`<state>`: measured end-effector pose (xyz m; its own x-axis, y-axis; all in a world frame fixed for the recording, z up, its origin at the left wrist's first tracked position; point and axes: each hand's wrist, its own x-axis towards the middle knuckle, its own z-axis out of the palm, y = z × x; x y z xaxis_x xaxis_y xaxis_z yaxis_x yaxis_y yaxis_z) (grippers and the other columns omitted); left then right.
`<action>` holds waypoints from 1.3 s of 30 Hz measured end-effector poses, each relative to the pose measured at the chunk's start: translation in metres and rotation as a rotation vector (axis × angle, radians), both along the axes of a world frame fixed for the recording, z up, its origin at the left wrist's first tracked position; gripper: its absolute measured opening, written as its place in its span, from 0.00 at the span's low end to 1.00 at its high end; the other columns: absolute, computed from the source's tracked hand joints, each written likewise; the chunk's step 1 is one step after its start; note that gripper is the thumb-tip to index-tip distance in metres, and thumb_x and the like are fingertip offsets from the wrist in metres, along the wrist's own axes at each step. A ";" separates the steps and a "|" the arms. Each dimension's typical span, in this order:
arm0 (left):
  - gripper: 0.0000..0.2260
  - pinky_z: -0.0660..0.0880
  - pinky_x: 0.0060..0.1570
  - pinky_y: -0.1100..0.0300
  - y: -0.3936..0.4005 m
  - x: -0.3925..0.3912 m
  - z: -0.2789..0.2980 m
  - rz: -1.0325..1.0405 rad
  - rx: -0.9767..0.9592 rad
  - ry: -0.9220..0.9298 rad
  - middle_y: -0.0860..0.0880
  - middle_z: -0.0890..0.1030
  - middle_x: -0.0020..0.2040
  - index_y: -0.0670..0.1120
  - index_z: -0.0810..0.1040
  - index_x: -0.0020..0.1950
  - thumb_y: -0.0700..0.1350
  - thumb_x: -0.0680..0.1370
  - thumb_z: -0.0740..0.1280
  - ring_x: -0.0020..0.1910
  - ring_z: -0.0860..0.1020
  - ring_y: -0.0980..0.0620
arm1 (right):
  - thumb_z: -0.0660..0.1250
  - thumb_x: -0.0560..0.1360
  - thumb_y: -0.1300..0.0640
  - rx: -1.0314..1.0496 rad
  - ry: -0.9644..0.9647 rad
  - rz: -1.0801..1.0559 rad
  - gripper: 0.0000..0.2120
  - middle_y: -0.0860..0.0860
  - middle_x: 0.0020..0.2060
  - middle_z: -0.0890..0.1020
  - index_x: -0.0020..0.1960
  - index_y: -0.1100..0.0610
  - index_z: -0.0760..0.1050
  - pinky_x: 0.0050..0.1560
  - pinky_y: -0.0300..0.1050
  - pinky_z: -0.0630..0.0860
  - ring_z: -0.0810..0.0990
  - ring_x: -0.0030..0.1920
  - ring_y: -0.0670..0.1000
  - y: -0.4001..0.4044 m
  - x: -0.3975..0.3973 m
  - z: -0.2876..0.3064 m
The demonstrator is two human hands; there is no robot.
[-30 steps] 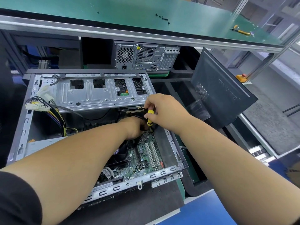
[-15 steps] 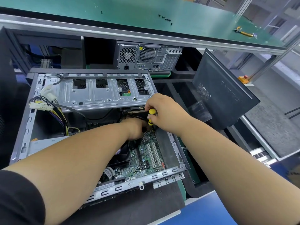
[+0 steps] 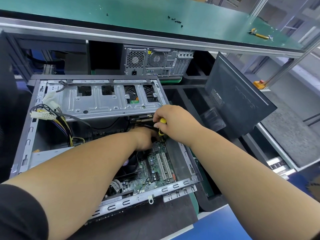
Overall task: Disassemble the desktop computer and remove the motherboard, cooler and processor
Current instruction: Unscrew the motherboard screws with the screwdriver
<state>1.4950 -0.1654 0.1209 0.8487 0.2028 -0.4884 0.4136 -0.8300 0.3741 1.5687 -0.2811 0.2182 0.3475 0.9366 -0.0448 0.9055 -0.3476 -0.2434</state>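
Screwdriver point(image 3: 161, 127) work at the far corner of the motherboard point(image 3: 156, 168) is the step in hand, by my reading: the right hand point(image 3: 174, 124) holds the yellow-and-black handle with fingers curled round it, the tool near upright and its tip down at the board's far right corner, close by the case point(image 3: 187, 155) wall. The left hand point(image 3: 144, 138) reaches in just beside the tip; its fingers are hidden behind the wrist and the tool, so I cannot tell whether they hold anything or only steady the spot.

The board lies flat in the bottom of the open case on the counter point(image 3: 142, 222), with the cooler point(image 3: 130, 166) fan on it, partly under the left forearm. The processor is not visible, presumably beneath the cooler. The drive cage point(image 3: 110, 99) overhangs the far side, and loose cables point(image 3: 52, 118) hang at the left.

To do this well, keep the shaft square to the screw head and press down firmly while turning, since a slip here would drag the tip across the nearby slots point(image 3: 163, 166) and small parts. The left fingers are best kept clear of the tip yet ready to catch the freed screw, which could otherwise drop under the board. Other mounting screws probably remain, so no lifting yet.
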 end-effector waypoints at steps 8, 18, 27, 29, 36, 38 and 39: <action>0.23 0.67 0.42 0.61 -0.001 0.002 -0.001 0.005 0.026 0.010 0.51 0.75 0.63 0.63 0.72 0.67 0.44 0.74 0.64 0.48 0.70 0.52 | 0.64 0.76 0.59 -0.045 -0.086 0.092 0.12 0.50 0.55 0.80 0.58 0.54 0.78 0.63 0.48 0.66 0.75 0.56 0.52 -0.007 -0.001 0.003; 0.23 0.71 0.46 0.59 -0.002 0.002 -0.001 -0.003 0.023 -0.007 0.50 0.76 0.63 0.62 0.71 0.69 0.44 0.75 0.63 0.58 0.76 0.46 | 0.63 0.77 0.59 -0.060 -0.093 0.109 0.14 0.48 0.58 0.79 0.61 0.53 0.78 0.68 0.48 0.62 0.72 0.62 0.51 -0.007 0.000 0.008; 0.15 0.74 0.48 0.58 0.001 -0.001 -0.005 0.029 -0.005 -0.138 0.52 0.77 0.51 0.53 0.76 0.59 0.56 0.75 0.69 0.50 0.75 0.49 | 0.66 0.75 0.59 0.112 -0.019 0.046 0.10 0.43 0.48 0.77 0.55 0.52 0.80 0.64 0.47 0.66 0.75 0.55 0.49 -0.016 0.004 0.023; 0.12 0.73 0.47 0.58 0.002 -0.003 -0.003 0.021 -0.023 -0.188 0.51 0.77 0.49 0.51 0.77 0.56 0.55 0.75 0.70 0.48 0.75 0.49 | 0.67 0.74 0.60 0.172 0.024 0.025 0.10 0.43 0.47 0.77 0.54 0.53 0.81 0.60 0.47 0.70 0.75 0.52 0.48 -0.021 0.007 0.028; 0.08 0.68 0.40 0.60 -0.003 -0.016 0.013 0.017 -0.126 -0.200 0.52 0.74 0.39 0.48 0.77 0.46 0.51 0.79 0.66 0.41 0.73 0.50 | 0.66 0.75 0.60 0.330 0.218 -0.094 0.10 0.41 0.47 0.78 0.53 0.49 0.80 0.48 0.36 0.73 0.76 0.48 0.42 -0.041 0.021 0.028; 0.08 0.72 0.45 0.57 -0.006 -0.017 0.022 0.049 -0.134 -0.196 0.49 0.79 0.42 0.51 0.77 0.44 0.52 0.80 0.65 0.42 0.76 0.48 | 0.66 0.75 0.59 0.392 0.256 -0.137 0.09 0.40 0.46 0.78 0.52 0.47 0.79 0.46 0.34 0.72 0.76 0.47 0.40 -0.047 0.025 0.024; 0.08 0.73 0.45 0.57 -0.006 -0.018 0.028 0.071 -0.154 -0.197 0.50 0.80 0.42 0.53 0.78 0.42 0.51 0.80 0.65 0.43 0.77 0.49 | 0.66 0.75 0.59 0.429 0.283 -0.163 0.09 0.40 0.46 0.78 0.51 0.47 0.79 0.45 0.34 0.72 0.76 0.46 0.40 -0.050 0.027 0.023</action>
